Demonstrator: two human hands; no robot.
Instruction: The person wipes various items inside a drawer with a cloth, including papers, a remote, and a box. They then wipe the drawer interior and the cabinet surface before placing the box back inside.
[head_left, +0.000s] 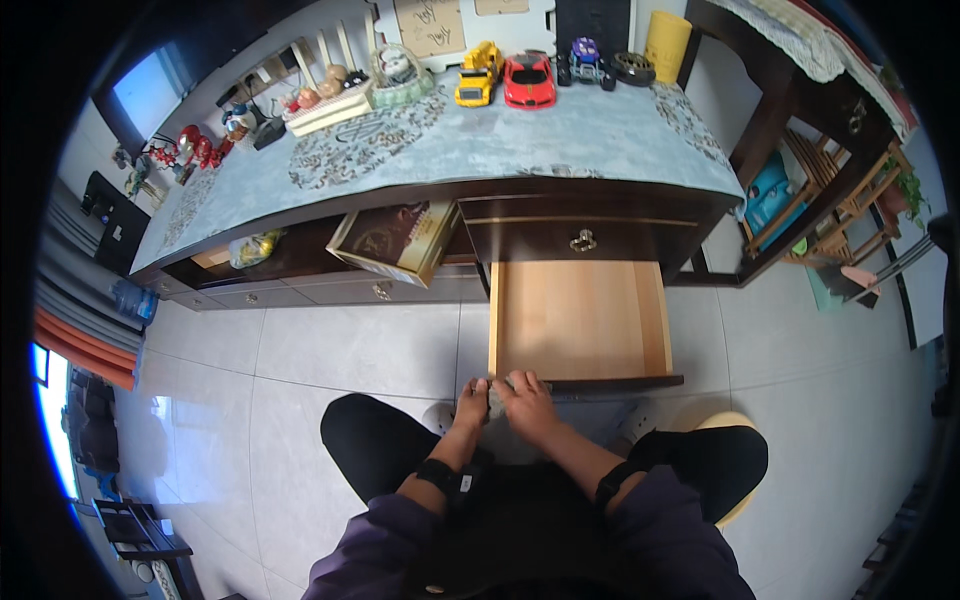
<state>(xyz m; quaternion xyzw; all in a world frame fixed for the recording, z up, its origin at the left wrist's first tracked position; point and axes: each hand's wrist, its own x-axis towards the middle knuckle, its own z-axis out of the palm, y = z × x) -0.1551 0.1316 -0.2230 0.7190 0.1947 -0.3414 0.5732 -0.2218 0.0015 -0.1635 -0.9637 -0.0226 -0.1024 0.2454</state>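
Note:
Before me a wooden drawer (577, 319) is pulled out of a dark wood cabinet, its pale bottom bare. At the left end of the drawer's dark front panel (626, 384), both my hands are close together on a small greyish cloth (495, 405). My left hand (472, 403) pinches the cloth's left side, thumb up. My right hand (529, 409) grips it from the right, fingers bent over it by the panel's top edge. Much of the cloth is hidden by my fingers.
Above is a closed drawer with a metal handle (583, 240). An open box (394, 240) juts from the shelf at left. Toy vehicles, including a red car (529, 79), stand on the cloth-covered top (480, 142). A yellow stool (731, 424) is under me.

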